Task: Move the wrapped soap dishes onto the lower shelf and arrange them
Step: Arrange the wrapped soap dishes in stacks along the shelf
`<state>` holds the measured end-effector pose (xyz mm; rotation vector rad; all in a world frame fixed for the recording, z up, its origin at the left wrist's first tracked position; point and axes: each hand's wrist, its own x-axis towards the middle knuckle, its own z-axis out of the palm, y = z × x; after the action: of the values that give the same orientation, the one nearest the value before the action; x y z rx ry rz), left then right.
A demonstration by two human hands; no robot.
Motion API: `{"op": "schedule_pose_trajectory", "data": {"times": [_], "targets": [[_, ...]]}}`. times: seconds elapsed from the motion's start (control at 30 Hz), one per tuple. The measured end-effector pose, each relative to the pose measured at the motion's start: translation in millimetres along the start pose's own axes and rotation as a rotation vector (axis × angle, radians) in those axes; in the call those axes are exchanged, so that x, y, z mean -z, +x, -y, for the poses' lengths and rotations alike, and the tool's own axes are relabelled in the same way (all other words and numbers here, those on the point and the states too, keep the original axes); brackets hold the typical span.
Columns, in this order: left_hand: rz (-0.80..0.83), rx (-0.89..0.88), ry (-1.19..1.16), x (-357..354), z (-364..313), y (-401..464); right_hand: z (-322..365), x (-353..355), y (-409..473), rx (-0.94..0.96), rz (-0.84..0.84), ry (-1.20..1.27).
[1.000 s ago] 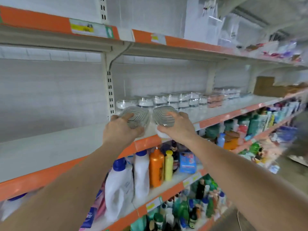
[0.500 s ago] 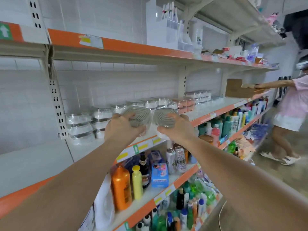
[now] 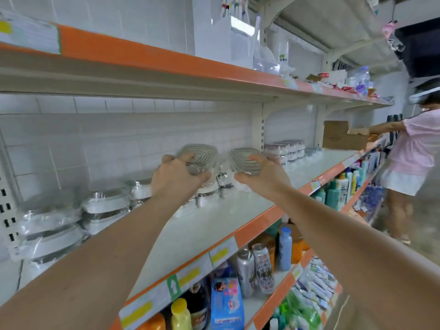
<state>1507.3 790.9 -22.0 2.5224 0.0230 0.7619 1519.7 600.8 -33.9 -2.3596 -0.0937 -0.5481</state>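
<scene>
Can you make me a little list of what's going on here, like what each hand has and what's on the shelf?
left hand: grips one wrapped soap dish
right hand: grips another wrapped dish
shelf: white, orange front edge
already on shelf: stacked wrapped dishes on the left
below: bottles and cans
far right: another person by a cardboard box

White tiled wall (image 3: 100, 139) behind orange-edged shelving (image 3: 257, 225) (several tiers).

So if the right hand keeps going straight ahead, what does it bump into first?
Probably the wrapped soap dishes stacked further back on the shelf; the right hand already holds one dish. Depth is unclear.
</scene>
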Motion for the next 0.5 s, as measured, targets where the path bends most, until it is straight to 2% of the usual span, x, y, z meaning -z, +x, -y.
{"op": "schedule_pose_trajectory", "data": {"times": [0.3,0.5], "targets": [[-0.067,0.039,0.066,-74.4,-20.9,82.0,-85.9,-15.1,133.4,-0.029,-0.013,0.017],[-0.137,0.159,0.117,-128.9,-40.4,126.8,-130.4,-33.2,236.3,0.070,0.087,-0.042]]}}
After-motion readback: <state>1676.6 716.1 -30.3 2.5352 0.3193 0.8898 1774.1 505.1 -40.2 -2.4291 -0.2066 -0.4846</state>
